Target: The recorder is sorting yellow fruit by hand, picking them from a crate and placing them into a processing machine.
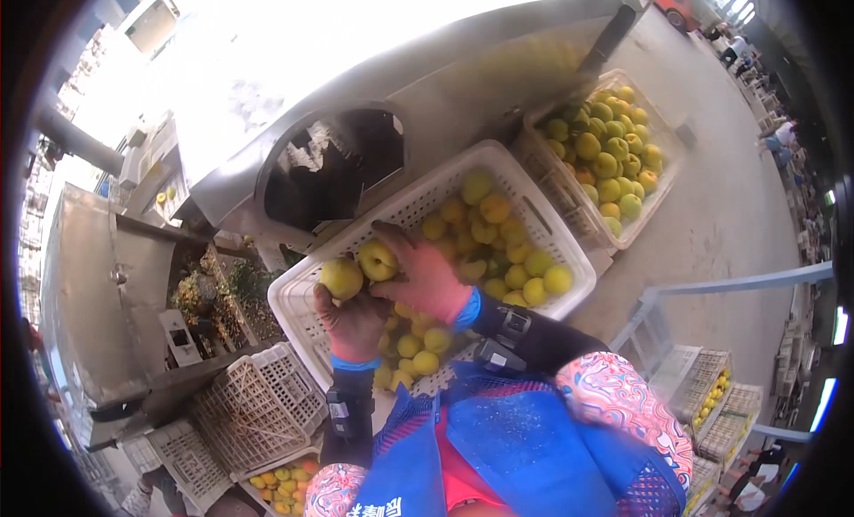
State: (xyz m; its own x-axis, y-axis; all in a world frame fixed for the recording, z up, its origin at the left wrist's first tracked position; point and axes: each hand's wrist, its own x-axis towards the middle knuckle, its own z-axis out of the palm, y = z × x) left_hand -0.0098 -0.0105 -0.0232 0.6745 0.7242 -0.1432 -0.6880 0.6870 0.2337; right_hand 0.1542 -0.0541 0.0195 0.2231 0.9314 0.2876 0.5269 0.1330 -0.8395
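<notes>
White crate (582, 273) holds yellow-green fruit (538, 263).

Harsh glare whites out the pale surface (356, 32) across the top; fisheye edges curve into black corners

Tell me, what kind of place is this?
Probably a fruit packing shed: yellow-green fruit in a white crate, another crate of fruit beside it, and lattice crates at lower left.

Crates (544, 216) of fruit (341, 278) beside metal machinery (445, 117) mark a produce-handling hall.
</notes>
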